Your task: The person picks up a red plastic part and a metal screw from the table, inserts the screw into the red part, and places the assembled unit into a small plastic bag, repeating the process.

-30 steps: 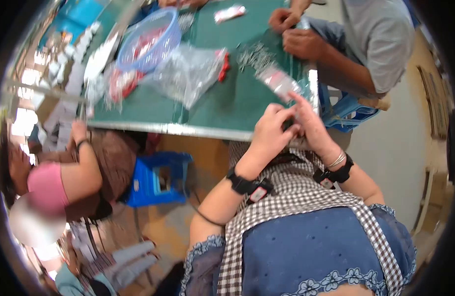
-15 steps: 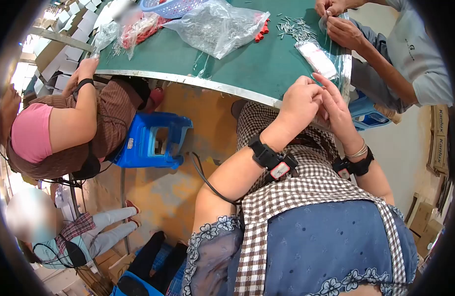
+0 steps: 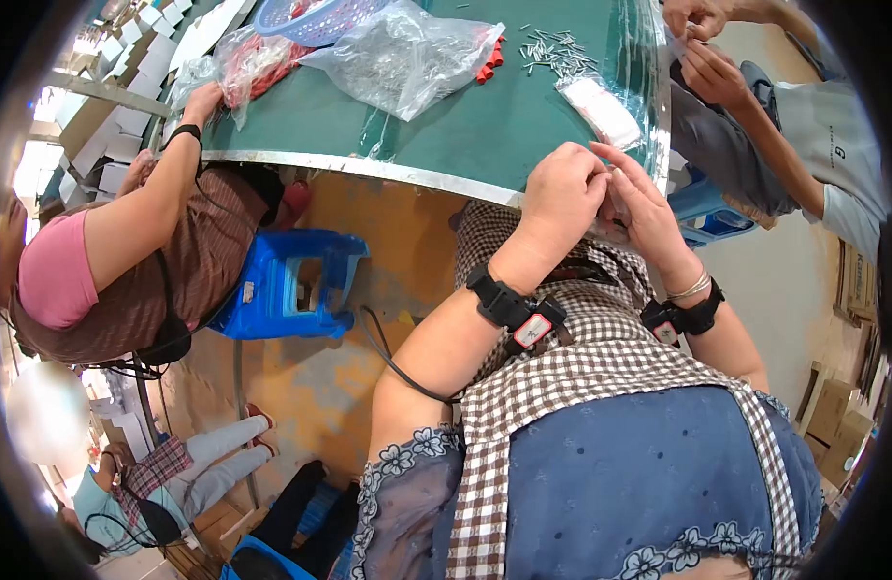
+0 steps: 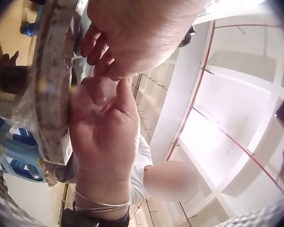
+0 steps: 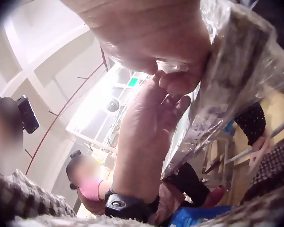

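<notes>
Just off the table's front edge, the left hand [image 3: 564, 193] and right hand [image 3: 649, 217] meet in the head view, fingertips close together. Between them shows a small piece of clear plastic [image 4: 95, 97], seen in the left wrist view; its contents cannot be made out. The left hand's fingers are bent and pinch at the plastic. The right hand's thumb and fingers hold it from the other side, the index finger straighter. On the table beyond the hands lies a clear packet with whitish contents [image 3: 601, 111], near a pile of small metal pins [image 3: 560, 55].
A large clear bag [image 3: 398, 63], red pieces [image 3: 489, 63] and a blue basket [image 3: 316, 21] are on the green table [image 3: 446, 145]. Another person's hands [image 3: 707, 58] work at the right; a person in pink [image 3: 59, 261] sits left, beside a blue stool [image 3: 296, 280].
The head view has shifted since the earlier frames. Both hands have stayed together at the table edge, their fingers slightly rearranged. The person at left has reached an arm farther over the table.
</notes>
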The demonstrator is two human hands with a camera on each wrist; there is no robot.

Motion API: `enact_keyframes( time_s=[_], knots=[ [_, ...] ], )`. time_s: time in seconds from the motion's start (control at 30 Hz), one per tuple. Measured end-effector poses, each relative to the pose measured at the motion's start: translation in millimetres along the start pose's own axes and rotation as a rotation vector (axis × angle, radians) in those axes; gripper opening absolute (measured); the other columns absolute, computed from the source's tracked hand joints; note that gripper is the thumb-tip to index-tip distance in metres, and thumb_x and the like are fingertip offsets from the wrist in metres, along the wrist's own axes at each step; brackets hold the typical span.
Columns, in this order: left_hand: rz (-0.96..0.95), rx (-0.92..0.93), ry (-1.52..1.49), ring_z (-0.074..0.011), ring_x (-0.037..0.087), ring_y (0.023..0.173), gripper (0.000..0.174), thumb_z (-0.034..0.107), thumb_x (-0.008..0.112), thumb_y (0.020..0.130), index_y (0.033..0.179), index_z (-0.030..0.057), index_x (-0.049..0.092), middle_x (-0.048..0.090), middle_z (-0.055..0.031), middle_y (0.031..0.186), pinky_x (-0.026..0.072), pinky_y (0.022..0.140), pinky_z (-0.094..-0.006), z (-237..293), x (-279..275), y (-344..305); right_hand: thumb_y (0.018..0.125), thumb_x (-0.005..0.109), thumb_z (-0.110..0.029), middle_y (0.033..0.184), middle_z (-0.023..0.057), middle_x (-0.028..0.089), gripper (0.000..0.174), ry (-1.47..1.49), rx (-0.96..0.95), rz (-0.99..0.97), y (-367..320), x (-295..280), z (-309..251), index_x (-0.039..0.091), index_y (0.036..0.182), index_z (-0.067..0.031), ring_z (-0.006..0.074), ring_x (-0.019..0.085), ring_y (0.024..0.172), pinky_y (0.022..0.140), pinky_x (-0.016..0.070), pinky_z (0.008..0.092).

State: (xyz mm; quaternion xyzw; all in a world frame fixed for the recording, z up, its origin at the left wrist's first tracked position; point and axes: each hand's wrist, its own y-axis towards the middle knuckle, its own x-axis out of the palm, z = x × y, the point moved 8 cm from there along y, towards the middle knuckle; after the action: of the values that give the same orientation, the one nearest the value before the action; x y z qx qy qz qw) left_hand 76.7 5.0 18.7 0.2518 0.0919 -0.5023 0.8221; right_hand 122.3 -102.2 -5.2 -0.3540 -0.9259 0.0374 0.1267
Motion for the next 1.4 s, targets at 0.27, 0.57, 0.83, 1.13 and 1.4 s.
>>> enact_keyframes(
  time_s=[0.27, 0.57, 0.83, 1.13, 1.4],
  knots=[
    [-0.004, -0.008, 0.023, -0.0337, 0.057, 0.077, 0.009, 0.008, 0.060, 0.086, 0.082, 0.0007, 0.056, 0.057, -0.0151, 0.083, 0.0460, 0.069, -0.0423, 1, 4, 1, 0.105, 0.041, -0.022, 0.086, -0.0010, 0.052, 0.039, 0.272, 0.020, -0.019, 5, -4, 18, 0.046, 0.137, -0.0022, 0.0069, 0.051, 0.074, 0.068, 0.0480, 0.0230],
    [-0.052, -0.187, -0.180, -0.0095, 0.058, 0.066, 0.013, 0.010, 0.058, 0.095, 0.087, 0.0001, 0.058, 0.062, -0.0049, 0.073, 0.0474, 0.061, -0.0251, -20, 6, 4, 0.103, 0.045, -0.019, 0.101, 0.0055, 0.061, 0.028, 0.355, 0.036, 0.054, 5, -12, 17, 0.056, 0.122, -0.0006, 0.0094, 0.060, 0.082, 0.077, 0.0548, 0.0259],
    [-0.052, -0.329, -0.512, -0.0080, 0.060, 0.076, 0.006, 0.003, 0.061, 0.092, 0.096, -0.0001, 0.058, 0.062, -0.0027, 0.087, 0.0479, 0.068, -0.0221, -24, 7, 0, 0.099, 0.054, -0.015, 0.091, 0.0060, 0.062, 0.016, 0.353, -0.011, 0.189, 6, -17, 20, 0.054, 0.106, -0.0007, 0.0102, 0.062, 0.072, 0.068, 0.0578, 0.0278],
    [-0.034, -0.232, -0.387, -0.0089, 0.059, 0.075, 0.003, -0.001, 0.066, 0.086, 0.085, -0.0010, 0.064, 0.060, -0.0027, 0.087, 0.0464, 0.066, -0.0219, -19, -1, 1, 0.098, 0.057, -0.020, 0.092, 0.0058, 0.062, 0.018, 0.315, -0.019, 0.086, 5, -12, 16, 0.050, 0.101, -0.0031, 0.0131, 0.066, 0.077, 0.070, 0.0573, 0.0284],
    [0.079, -0.029, -0.274, -0.0101, 0.055, 0.077, 0.005, -0.001, 0.067, 0.086, 0.086, -0.0003, 0.062, 0.060, -0.0034, 0.087, 0.0461, 0.068, -0.0238, -15, -12, 0, 0.101, 0.049, -0.019, 0.097, 0.0102, 0.062, 0.018, 0.505, 0.060, 0.177, 11, -21, 33, 0.049, 0.103, -0.0006, 0.0195, 0.068, 0.084, 0.074, 0.0595, 0.0329]
  ],
)
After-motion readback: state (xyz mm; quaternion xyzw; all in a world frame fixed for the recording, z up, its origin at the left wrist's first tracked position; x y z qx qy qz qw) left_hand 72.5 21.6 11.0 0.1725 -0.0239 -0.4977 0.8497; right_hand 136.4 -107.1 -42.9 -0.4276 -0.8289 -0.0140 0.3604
